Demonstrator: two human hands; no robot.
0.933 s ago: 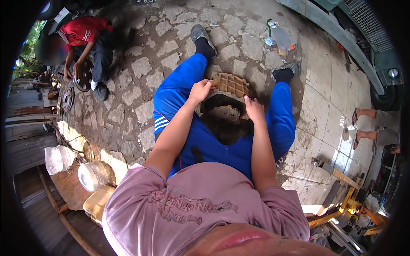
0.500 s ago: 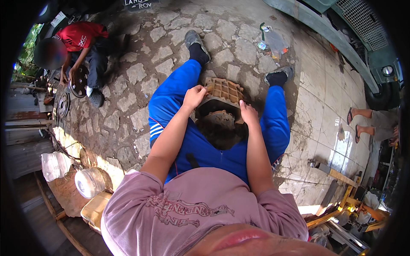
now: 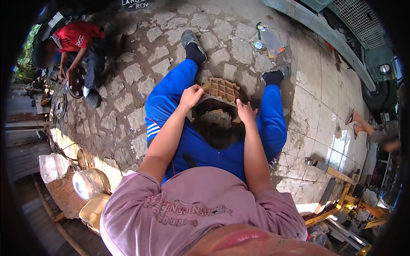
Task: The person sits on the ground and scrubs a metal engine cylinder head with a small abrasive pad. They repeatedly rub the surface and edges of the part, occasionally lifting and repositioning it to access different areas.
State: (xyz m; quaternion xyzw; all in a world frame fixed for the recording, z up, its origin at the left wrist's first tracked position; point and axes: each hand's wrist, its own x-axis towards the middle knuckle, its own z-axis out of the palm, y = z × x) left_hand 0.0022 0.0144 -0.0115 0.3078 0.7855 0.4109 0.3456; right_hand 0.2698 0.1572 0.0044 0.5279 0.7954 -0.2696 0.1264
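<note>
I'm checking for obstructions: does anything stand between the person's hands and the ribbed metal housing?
Nothing visible does: the left hand is on the left edge of the ribbed metal housing, and the right hand is at its right edge.

The metal casing (image 3: 221,88) is rusty brown with a grid pattern. Either side of it: blue trousers (image 3: 166,96) with white stripes (image 3: 153,129). Far left of it: a red shirt (image 3: 79,35).
</note>
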